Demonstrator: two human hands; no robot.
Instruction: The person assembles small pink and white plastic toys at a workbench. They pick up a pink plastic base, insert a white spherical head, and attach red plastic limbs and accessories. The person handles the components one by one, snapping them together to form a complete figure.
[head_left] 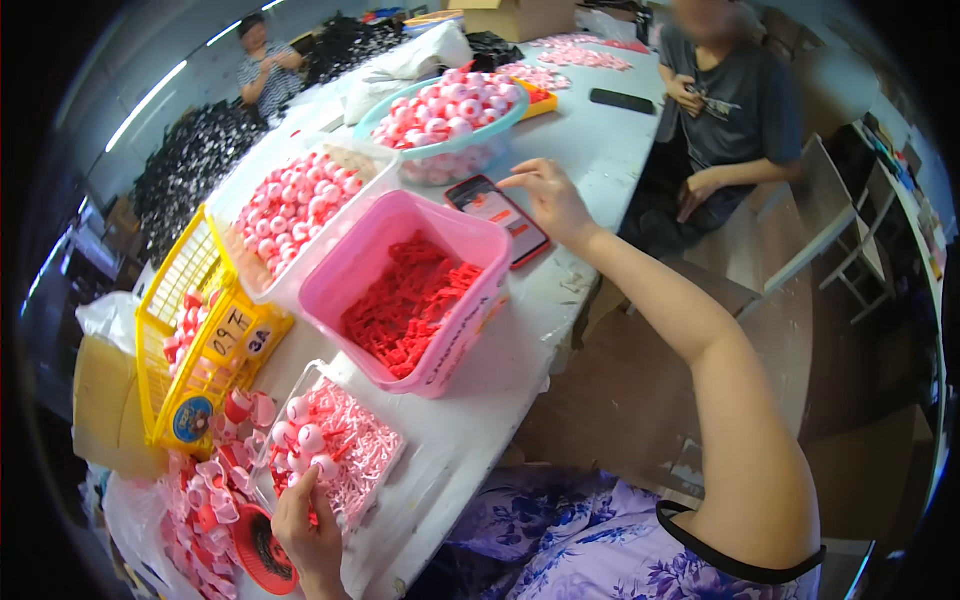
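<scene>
The right hand (548, 200) is stretched out toward one o'clock, fingers spread and lightly curled, holding nothing; its fingertips (512, 181) touch the near edge of a smartphone (498, 218) lying flat on the white table (600, 150). The phone's long axis runs from about ten o'clock to four o'clock, with the hand at its far right side, so the right hand is much the nearer of the two to it.

The left hand (308, 530) sits close in at seven o'clock, fingers closed on what seems a small pink-and-red plastic piece, though exactly what it pinches cannot be told. It rests at the near edge of a shallow clear tray (335, 445) of pale pink parts and white-and-pink balls.

Between the two hands stands a pink tub (405, 290) of red plastic pieces, just left of the phone. At nine o'clock is a yellow basket (200, 330); beyond, toward twelve, a clear bin (300, 205) and a teal basin (445, 115) hold pink balls. Another person (720, 110) sits across at two o'clock.
</scene>
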